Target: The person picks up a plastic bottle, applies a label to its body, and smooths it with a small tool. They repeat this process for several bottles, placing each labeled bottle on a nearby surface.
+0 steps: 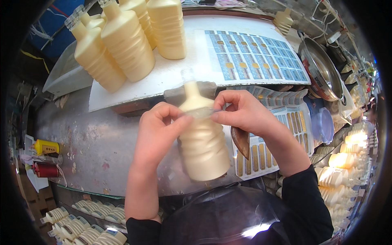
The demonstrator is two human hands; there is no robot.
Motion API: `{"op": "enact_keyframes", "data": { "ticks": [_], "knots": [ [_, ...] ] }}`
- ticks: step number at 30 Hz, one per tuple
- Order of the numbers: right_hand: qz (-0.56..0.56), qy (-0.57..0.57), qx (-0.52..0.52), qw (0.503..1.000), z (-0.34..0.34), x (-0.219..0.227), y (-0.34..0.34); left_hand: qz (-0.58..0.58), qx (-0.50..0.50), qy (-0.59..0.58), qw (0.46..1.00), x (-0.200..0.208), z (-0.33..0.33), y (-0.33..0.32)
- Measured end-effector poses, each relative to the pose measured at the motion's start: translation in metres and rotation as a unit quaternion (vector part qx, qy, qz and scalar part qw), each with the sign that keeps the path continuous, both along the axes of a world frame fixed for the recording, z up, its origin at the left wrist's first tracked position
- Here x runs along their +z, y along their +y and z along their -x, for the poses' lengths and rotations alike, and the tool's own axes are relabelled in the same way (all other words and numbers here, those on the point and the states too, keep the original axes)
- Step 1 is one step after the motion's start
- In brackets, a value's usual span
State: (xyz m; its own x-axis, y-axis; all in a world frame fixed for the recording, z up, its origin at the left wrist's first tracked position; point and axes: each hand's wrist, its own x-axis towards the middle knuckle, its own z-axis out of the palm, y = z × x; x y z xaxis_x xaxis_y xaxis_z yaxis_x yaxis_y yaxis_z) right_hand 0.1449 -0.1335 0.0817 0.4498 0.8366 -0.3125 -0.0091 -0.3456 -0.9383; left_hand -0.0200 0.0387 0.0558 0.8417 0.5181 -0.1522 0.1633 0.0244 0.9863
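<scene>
A cream plastic bottle (204, 155) with a ribbed body and a clear neck lies in front of me. Its neck points away and its shoulder is near a grey rest (209, 90). Across the shoulder stretches a thin see-through film strip (199, 113). My left hand (155, 126) pinches the strip's left end between thumb and forefinger. At the other end, my right hand (245, 112) does the same, its thumb close to the bottle. Below the right palm a brown pointed piece (241, 143) sticks out; whether the curled fingers hold it I cannot tell.
Several cream bottles (130, 47) stand on the white raised board (192, 28). Blue and gold label sheets (255, 55) lie there, with another label sheet (255, 161) lower right. A metal pan (322, 67) is far right; yellow (45, 146) and red (45, 170) containers are far left.
</scene>
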Motion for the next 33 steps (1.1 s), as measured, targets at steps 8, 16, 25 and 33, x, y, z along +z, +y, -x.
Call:
{"op": "enact_keyframes", "data": {
  "ticks": [8,16,25,33],
  "knots": [
    [-0.023,-0.216,-0.063,0.974,0.016,-0.013,-0.007,0.023,0.029,0.013,0.999,-0.023,0.002,0.002],
    [-0.119,-0.63,-0.019,0.767,0.014,-0.033,-0.024,0.132,0.085,-0.069,0.985,-0.033,-0.001,-0.02],
    [-0.114,-0.04,-0.149,0.981,0.006,-0.051,-0.017,0.226,0.127,-0.106,0.96,-0.04,-0.002,-0.025],
    [-0.151,0.091,-0.177,0.968,0.015,-0.048,-0.006,0.176,0.166,-0.109,0.964,-0.045,-0.008,-0.037]
  ]
}}
